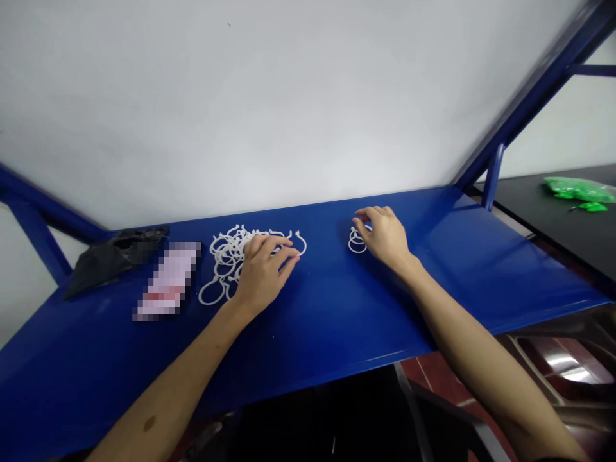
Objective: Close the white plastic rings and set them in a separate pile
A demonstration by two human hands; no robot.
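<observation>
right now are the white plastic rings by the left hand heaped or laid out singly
Heaped: most of the white plastic rings there overlap in a tangle on the blue tabletop, the left hand hiding some.

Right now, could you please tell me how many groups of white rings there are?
2: a large pile partly under the left hand, and a small group at the right hand.
</observation>
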